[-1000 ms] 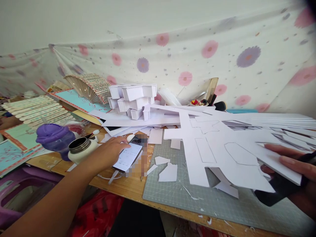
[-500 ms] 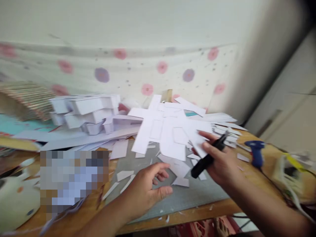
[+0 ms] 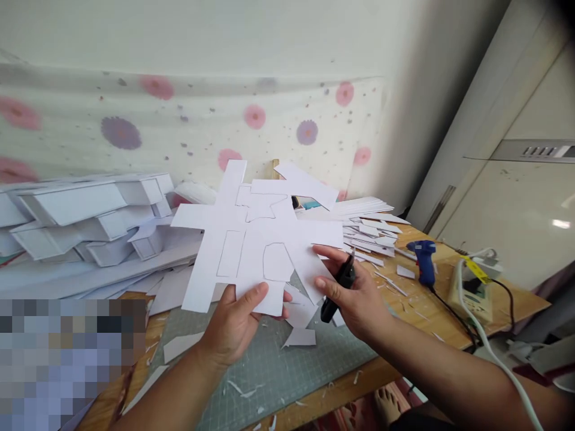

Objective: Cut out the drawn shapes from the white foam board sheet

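Observation:
A large white cardboard cutout (image 3: 251, 251) with several arms and pencil-drawn outlines is raised over the grey-green cutting mat (image 3: 206, 371). My left hand (image 3: 240, 323) grips its near edge, thumb on top and fingers beneath. In my right hand (image 3: 359, 299) is a black craft knife (image 3: 339, 287), its tip pointing up and away. The thumb and fingers of that same hand also pinch the cutout's right part. White offcuts (image 3: 300, 337) lie on the mat below the hands.
Folded white cardboard structures (image 3: 81, 203) are stacked at the left. White strips (image 3: 372, 236) pile up at the back right. A blue glue gun (image 3: 423, 263) stands near a corded power strip (image 3: 471, 293) on the wooden table (image 3: 516, 299). A flowered cloth (image 3: 193, 131) covers the wall.
My left hand has moved from hovering open over the mat to gripping the cutout's near edge. The cutout is now lifted, and the view has turned to the right.

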`<state>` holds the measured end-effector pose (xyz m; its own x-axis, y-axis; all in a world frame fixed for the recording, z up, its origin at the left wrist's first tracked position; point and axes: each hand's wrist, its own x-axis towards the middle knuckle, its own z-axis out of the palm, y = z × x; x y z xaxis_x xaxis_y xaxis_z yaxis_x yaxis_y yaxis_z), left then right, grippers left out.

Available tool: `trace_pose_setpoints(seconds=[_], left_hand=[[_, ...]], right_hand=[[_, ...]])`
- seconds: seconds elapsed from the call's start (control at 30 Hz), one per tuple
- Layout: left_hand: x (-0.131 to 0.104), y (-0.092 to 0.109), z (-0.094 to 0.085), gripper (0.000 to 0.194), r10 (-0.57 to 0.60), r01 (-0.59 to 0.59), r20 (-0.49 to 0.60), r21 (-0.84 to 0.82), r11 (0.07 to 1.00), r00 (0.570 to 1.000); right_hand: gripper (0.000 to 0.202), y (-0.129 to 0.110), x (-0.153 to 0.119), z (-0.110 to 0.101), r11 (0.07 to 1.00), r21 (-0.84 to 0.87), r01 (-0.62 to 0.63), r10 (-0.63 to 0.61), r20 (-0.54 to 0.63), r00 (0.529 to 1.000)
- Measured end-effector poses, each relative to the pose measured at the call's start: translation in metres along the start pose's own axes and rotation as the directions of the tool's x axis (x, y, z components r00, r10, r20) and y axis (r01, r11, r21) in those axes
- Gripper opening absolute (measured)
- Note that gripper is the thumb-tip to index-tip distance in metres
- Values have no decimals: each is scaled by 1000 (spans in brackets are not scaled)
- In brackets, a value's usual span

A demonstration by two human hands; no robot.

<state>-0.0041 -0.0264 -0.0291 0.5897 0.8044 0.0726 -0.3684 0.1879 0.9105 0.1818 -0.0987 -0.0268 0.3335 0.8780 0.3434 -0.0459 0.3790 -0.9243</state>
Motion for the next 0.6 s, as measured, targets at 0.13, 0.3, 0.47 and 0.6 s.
trace_pose_setpoints(seconds=[0.13,0.3,0.47,0.6], left_hand=[[0,2,-5,30,-23,23,-31,-12,1000,999],[1,3,-7,23,10,-11,-44,-17,1000,999],[3,-3,-7,25,-4,4,7,-36,999,1000],[1,-9,-3,28,-48,52,39,-83,995,998]], right_hand=[[41,0,2,-2,995,-99,12,-7,56,998],[43,1,7,-3,986,-163,-20,29,51,998],[42,-4,8,0,956,-293,-25,28,4,1000],[41,-7,2,0,909,-414,-54,49,-25,999]])
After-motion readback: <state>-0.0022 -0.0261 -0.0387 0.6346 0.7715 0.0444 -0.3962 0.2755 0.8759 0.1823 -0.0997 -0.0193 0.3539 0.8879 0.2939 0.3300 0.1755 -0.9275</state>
